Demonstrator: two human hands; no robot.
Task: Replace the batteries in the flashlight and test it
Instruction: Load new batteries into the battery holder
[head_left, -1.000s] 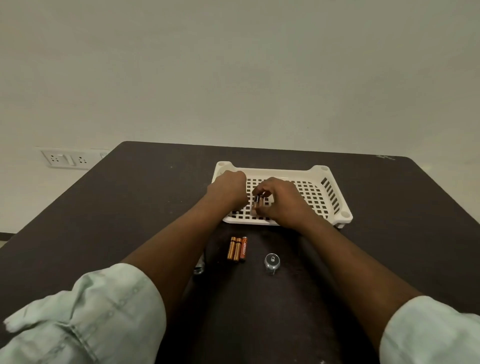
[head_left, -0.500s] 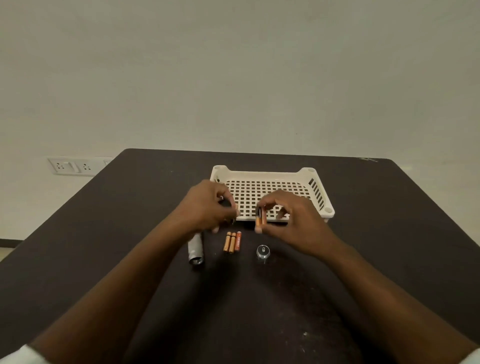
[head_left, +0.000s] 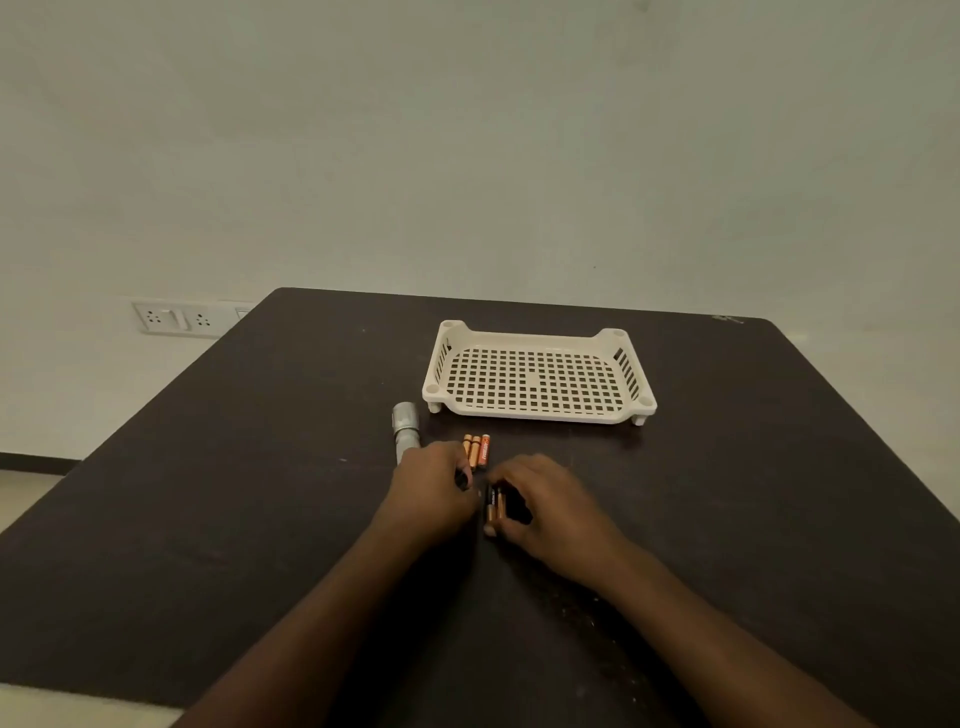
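Observation:
The silver flashlight body (head_left: 405, 427) lies on the dark table (head_left: 249, 483), its near end hidden behind my left hand (head_left: 434, 491). Three orange batteries (head_left: 477, 448) lie side by side just right of it. My right hand (head_left: 550, 501) pinches two black-and-copper batteries (head_left: 494, 508) just above the table. The fingers of my left hand are curled around a small dark part (head_left: 461, 478) that I cannot identify. The two hands are close together, almost touching. The small round flashlight piece seen before is out of sight.
A white perforated plastic basket (head_left: 537, 415) stands beyond the batteries with nothing in it. A wall socket panel (head_left: 171, 318) sits past the table's left edge. A plain wall rises behind the table.
Both hands came back from the basket toward me, the right one carrying the black-and-copper batteries. They now hover near the three orange batteries. The round piece is now covered.

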